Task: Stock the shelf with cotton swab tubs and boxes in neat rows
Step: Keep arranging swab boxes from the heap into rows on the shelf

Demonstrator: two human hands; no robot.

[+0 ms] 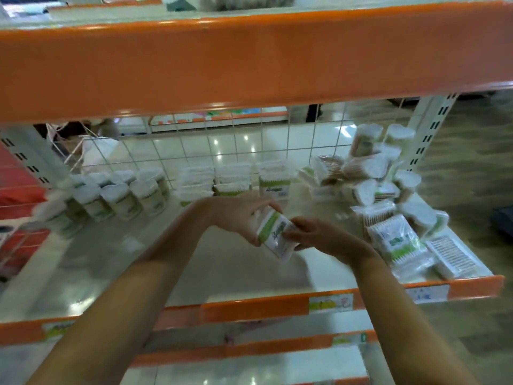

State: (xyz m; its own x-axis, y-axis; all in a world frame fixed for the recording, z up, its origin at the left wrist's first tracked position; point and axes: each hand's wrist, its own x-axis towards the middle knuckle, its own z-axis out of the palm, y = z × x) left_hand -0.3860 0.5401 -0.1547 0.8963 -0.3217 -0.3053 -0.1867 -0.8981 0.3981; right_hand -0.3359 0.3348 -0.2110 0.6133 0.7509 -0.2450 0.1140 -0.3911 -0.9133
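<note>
I hold a cotton swab box (274, 234) tilted above the pale shelf (116, 262), my left hand (238, 215) curled over its top, my right hand (313, 234) pinching its lower end. Behind the box stand rows of boxes (233, 180); left of them, tubs (122, 195); right, a loose heap (388, 195). A wire grid (222, 140) backs the shelf, glossy floor tiles beyond.

A shop: white metal shelving with orange front rails (249, 65) carrying paper price labels (330, 302), a white wire-grid back panel (222, 140), rows of identical white cotton swab tubs (122, 195) and boxes (233, 176), glossy tiled floor (277, 140) with another display beyond.
</note>
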